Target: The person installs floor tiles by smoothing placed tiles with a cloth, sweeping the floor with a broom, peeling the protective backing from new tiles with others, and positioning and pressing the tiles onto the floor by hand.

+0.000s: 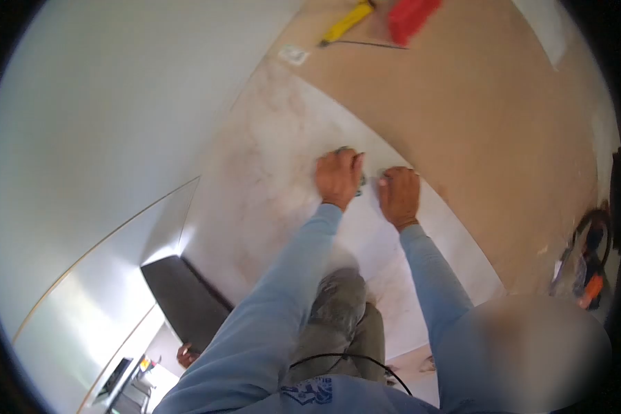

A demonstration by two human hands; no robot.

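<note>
A white marbled sheet (269, 124) lies on a brown board, its long edge running diagonally past my hands. My left hand (338, 176) presses on the sheet with its fingers curled under; a small dark-green patterned thing (361, 183) shows beside it. What the left fingers hold is hidden. My right hand (400, 195) is closed at the sheet's edge, close to the left hand. Its fingertips are turned away, so I cannot make out what is in them.
On the brown board (490, 138) lie a yellow-handled tool (347, 23), a blurred red object (410, 19) and a small label (294, 54). A dark panel (183, 293) stands lower left, with another person's hand (187, 355) by it. Cables and an orange-marked tool (591, 290) are at right.
</note>
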